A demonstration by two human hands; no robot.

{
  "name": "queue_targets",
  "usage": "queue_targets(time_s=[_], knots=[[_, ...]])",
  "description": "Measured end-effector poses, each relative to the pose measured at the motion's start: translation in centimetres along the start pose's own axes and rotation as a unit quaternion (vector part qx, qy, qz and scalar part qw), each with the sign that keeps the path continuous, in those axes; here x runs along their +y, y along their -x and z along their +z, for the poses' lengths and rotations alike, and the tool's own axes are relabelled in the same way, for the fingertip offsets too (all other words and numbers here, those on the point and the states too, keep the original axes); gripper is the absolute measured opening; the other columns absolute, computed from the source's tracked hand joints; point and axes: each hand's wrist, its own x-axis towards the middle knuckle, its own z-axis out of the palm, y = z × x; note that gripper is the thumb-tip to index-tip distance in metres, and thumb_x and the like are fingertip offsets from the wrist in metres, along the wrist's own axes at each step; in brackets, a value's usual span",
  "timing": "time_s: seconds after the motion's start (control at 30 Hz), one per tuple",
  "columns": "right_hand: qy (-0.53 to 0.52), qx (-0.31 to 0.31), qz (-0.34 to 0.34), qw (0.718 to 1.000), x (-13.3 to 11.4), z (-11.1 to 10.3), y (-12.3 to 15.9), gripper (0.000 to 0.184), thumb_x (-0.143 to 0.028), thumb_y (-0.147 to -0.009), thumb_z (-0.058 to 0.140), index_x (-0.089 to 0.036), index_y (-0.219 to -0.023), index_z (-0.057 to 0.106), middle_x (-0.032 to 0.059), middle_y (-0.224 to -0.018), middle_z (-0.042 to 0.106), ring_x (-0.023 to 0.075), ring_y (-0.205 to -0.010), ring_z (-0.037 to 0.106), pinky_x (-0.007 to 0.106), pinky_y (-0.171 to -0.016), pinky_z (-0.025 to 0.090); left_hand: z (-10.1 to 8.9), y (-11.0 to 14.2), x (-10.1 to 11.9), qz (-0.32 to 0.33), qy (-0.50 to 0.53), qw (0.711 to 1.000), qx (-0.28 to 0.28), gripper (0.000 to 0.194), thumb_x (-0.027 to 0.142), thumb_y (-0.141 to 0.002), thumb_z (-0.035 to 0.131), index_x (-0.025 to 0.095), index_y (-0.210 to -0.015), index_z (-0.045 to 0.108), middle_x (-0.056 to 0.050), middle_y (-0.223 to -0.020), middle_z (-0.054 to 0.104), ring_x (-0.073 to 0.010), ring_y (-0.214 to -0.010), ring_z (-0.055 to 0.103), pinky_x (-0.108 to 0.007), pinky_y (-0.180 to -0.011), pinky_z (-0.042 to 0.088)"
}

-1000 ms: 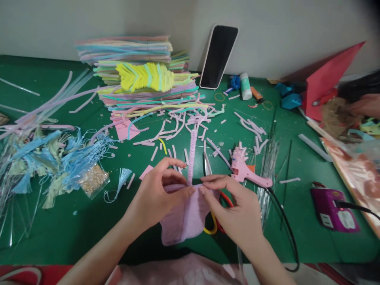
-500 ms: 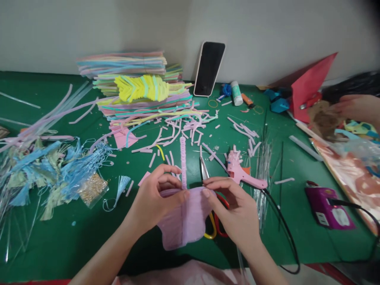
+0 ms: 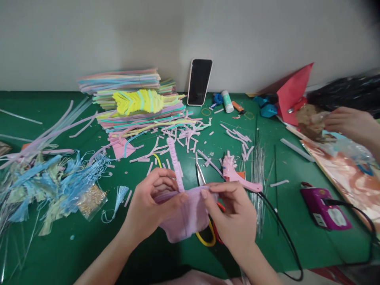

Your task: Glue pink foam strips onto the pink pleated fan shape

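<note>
A flat lilac piece, seemingly made of pipe cleaners laid side by side, hangs between my hands over the table. A braided lilac strip rises from its top edge, leaning a little left. My left hand pinches the top edge by the foot of the strip, thumb in front. My right hand grips the upper right corner between thumb and fingers. Partly hidden behind that hand and the piece are scissors with yellow and red handles. A pink glue gun lies to the right.
Bundles of pipe cleaners and a propped phone stand at the back. Lilac offcuts litter the middle. Blue tassels lie left; wires and a purple box lie right. Another person's hand is at far right.
The lilac piece has tilted, its braided strip now leaning left and its lower edge slightly higher. Both hands keep their hold. The camera view has shifted. The other person's hand has moved lower in view.
</note>
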Motion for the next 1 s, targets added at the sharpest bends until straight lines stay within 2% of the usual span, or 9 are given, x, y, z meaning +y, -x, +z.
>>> queue_targets(time_s=[0.1,0.2,0.37,0.5,0.63,0.8,1.0], knots=[[0.035,-0.007,-0.058,0.998,-1.1,-0.5,-2.2,0.022,-0.025,-0.082,0.066,-0.025,-0.103,0.062,0.0025,-0.09,0.073,0.0163,-0.077,0.071,0.028,-0.071,0.058,-0.8,-1.2,1.8,0.086,-0.044,0.995,0.03,0.033,0.03,-0.069,0.079,0.02,-0.093,0.058,0.001,-0.079,0.067,-0.0144,-0.074,0.066,-0.023,-0.07,0.054],[0.083,-0.038,-0.113,0.989,-2.2,-0.7,-4.4,0.013,-0.023,-0.085,0.062,-0.025,-0.097,0.067,0.001,-0.091,0.074,0.0146,-0.076,0.07,0.026,-0.074,0.056,-1.7,-2.7,3.2,0.179,-0.132,0.973,0.053,0.023,0.029,-0.072,0.078,0.021,-0.087,0.063,0.001,-0.083,0.07,-0.0146,-0.077,0.066,-0.024,-0.076,0.054],[0.033,-0.065,-0.102,0.992,-1.8,-0.2,-5.7,0.009,-0.023,-0.089,0.056,-0.024,-0.091,0.065,-0.0002,-0.086,0.072,0.0142,-0.08,0.068,0.025,-0.071,0.053,-2.1,-4.0,2.9,0.293,-0.196,0.934,0.067,0.014,0.024,-0.074,0.076,0.021,-0.085,0.068,0.002,-0.081,0.072,-0.0131,-0.074,0.066,-0.021,-0.074,0.052],[0.026,-0.04,-0.09,0.995,-0.6,0.4,-5.1,0.009,-0.024,-0.09,0.054,-0.024,-0.091,0.063,-0.0001,-0.086,0.07,0.0146,-0.08,0.066,0.026,-0.071,0.052,-1.8,-3.8,2.2,0.289,-0.203,0.933,0.064,0.013,0.025,-0.077,0.072,0.021,-0.088,0.069,0.001,-0.082,0.072,-0.0128,-0.074,0.065,-0.02,-0.072,0.051],[0.028,-0.026,-0.101,0.994,-0.2,0.5,-4.8,0.009,-0.023,-0.09,0.053,-0.024,-0.09,0.062,0.0002,-0.087,0.07,0.0153,-0.081,0.066,0.026,-0.072,0.051,-1.7,-3.6,2.2,0.27,-0.215,0.938,0.029,0.012,0.026,-0.08,0.069,0.02,-0.089,0.069,0.0,-0.084,0.071,-0.0123,-0.075,0.064,-0.02,-0.07,0.049],[0.007,-0.019,-0.097,0.995,-0.5,0.5,-4.8,0.009,-0.023,-0.09,0.054,-0.025,-0.092,0.062,-0.0002,-0.089,0.07,0.0146,-0.085,0.066,0.025,-0.075,0.051,-1.7,-3.7,2.7,0.259,-0.17,0.951,0.015,0.009,0.025,-0.079,0.07,0.019,-0.085,0.07,0.0,-0.083,0.07,-0.0118,-0.074,0.063,-0.019,-0.069,0.048],[-0.041,-0.014,-0.058,0.997,-1.1,0.6,-5.0,0.005,-0.026,-0.088,0.058,-0.025,-0.089,0.063,-0.0021,-0.084,0.069,0.0111,-0.078,0.065,0.02,-0.069,0.051,-2.8,-3.5,3.4,0.222,-0.113,0.968,0.014,0.013,0.028,-0.078,0.071,0.021,-0.089,0.072,0.0,-0.091,0.073,-0.0144,-0.086,0.066,-0.02,-0.079,0.049]])
